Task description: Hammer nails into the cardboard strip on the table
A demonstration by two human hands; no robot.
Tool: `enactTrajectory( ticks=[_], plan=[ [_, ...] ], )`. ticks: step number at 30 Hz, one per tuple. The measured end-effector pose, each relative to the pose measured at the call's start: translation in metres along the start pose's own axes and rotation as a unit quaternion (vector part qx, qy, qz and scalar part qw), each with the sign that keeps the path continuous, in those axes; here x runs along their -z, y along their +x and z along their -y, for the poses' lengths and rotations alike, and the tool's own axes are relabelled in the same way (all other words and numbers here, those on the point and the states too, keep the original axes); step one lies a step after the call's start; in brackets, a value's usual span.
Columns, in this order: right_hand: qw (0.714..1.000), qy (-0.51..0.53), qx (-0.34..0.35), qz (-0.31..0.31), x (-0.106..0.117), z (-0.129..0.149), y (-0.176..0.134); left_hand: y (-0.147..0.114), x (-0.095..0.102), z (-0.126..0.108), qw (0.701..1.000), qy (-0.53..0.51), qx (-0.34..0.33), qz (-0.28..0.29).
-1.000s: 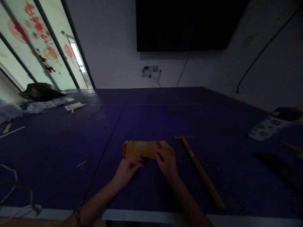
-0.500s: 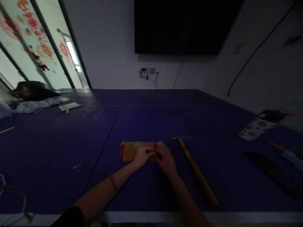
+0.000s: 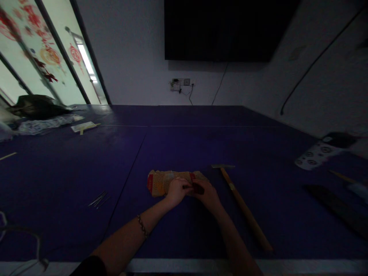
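Note:
A flat, elongated piece (image 3: 158, 184), tan with a dotted pattern and red bands, lies on the dark blue table (image 3: 172, 145); in this dim light its exact kind is unclear. My left hand (image 3: 176, 191) is closed at its middle, thumb and fingers pinched at the near edge. Beside it, my right hand (image 3: 208, 194) has its fingers curled over the right part, by a red band. The two sets of fingertips almost meet, and whatever small thing may be between them is hidden. To the right of my right hand lies a hammer (image 3: 244, 209) with a wooden handle and narrow metal head.
Several thin metal rods (image 3: 99, 200) lie left of my left arm. A white wire (image 3: 37, 245) bends up at the near left corner. At the right are a long black object (image 3: 335, 205) and a patterned white cylinder-like item (image 3: 313, 156). A black bag (image 3: 38, 107) sits far left.
The view has shifted slightly, so things sit a little further right. Both hands stay on the patterned piece, with only small finger movement.

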State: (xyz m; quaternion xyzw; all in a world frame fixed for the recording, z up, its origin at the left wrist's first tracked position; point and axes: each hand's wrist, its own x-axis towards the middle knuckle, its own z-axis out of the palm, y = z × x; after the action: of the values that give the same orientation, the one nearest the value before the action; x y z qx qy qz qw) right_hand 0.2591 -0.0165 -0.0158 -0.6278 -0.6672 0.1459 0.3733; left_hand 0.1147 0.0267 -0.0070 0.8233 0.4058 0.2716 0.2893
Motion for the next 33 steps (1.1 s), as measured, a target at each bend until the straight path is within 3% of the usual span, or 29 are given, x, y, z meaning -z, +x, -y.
enactTrajectory(
  ticks=[7,33],
  plan=[
    [1.000,0.003,0.004,0.004,0.0011,0.0020,-0.0007,0.0008,0.0012,0.0035,0.999,0.013,-0.024,0.023],
    [1.000,-0.012,0.007,0.003,0.0014,0.0067,0.0001,0.0008,-0.0029,0.0006,0.999,0.052,0.001,0.010]
  ],
)
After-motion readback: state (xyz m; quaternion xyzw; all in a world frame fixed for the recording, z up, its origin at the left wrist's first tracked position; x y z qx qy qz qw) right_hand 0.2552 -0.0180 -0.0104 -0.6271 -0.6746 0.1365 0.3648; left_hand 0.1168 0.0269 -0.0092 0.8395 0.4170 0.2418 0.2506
